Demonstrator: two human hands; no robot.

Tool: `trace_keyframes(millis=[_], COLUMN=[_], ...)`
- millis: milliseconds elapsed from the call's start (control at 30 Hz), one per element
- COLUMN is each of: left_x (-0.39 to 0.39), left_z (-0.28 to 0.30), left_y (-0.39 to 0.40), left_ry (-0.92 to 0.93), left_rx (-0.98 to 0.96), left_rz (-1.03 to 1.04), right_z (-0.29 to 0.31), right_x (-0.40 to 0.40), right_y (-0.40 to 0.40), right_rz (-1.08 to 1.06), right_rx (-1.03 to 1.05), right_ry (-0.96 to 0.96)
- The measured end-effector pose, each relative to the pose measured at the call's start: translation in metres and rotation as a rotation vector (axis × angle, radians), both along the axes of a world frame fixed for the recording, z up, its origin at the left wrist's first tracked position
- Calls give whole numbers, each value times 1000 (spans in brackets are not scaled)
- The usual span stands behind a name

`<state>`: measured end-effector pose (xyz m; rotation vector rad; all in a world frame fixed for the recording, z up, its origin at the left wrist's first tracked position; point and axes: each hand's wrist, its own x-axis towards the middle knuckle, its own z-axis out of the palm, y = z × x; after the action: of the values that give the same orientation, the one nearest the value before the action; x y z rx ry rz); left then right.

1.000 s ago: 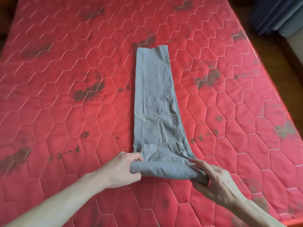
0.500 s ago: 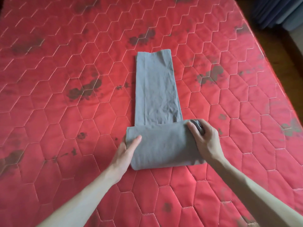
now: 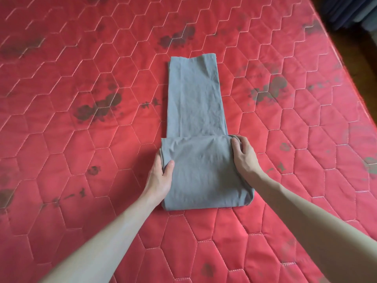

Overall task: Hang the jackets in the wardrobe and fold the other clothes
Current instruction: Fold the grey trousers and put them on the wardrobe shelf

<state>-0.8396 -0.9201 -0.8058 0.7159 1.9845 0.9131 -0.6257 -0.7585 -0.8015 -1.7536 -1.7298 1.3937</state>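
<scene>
Fingers of both hands curl around the side edges of the grey cotton trousers (image 3: 195, 123), partly folded on the red quilted mattress (image 3: 81, 150). Left hand (image 3: 160, 176) pinches the near left edge; right hand (image 3: 243, 154) grips the fold's far right corner.

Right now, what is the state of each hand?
Left hand: holds the left edge of the folded grey trousers, thumb on top.
Right hand: fingers curled round the fold's right end.
</scene>
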Motion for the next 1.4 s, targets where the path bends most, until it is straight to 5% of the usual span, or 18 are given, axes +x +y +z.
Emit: trace_keyframes(millis=[233, 367, 467, 600, 733, 833, 933, 1233, 1400], left_x=[18, 28, 26, 26, 30, 37, 39, 38, 31], left_z=[9, 7, 0, -9, -9, -3, -9, 0, 14], left_y=[-4, -24, -30, -28, -30, -29, -20, -8, -9], left_ry=[-37, 29, 77, 139, 364, 499, 440, 196, 110], left_rx=[-168, -156, -139, -217, -278, -157, -115, -78, 7], left_rz=[260, 158, 129, 57, -29, 14, 77, 272, 202], right_z=[19, 9, -4, -11, -7, -13, -28, -14, -3], right_x=[24, 36, 36, 33, 28, 25, 23, 10, 8], right_y=[-34, -54, -54, -60, -70, -79, -97, -93, -72], right_rz=[-24, -26, -97, -86, -37, 249, 353, -178, -197], right_rx=[-57, 90, -47, -20, 352, 612, 476, 212, 79], right_ry=[-229, -168, -17, -137, -408, -336, -291, -141, -94])
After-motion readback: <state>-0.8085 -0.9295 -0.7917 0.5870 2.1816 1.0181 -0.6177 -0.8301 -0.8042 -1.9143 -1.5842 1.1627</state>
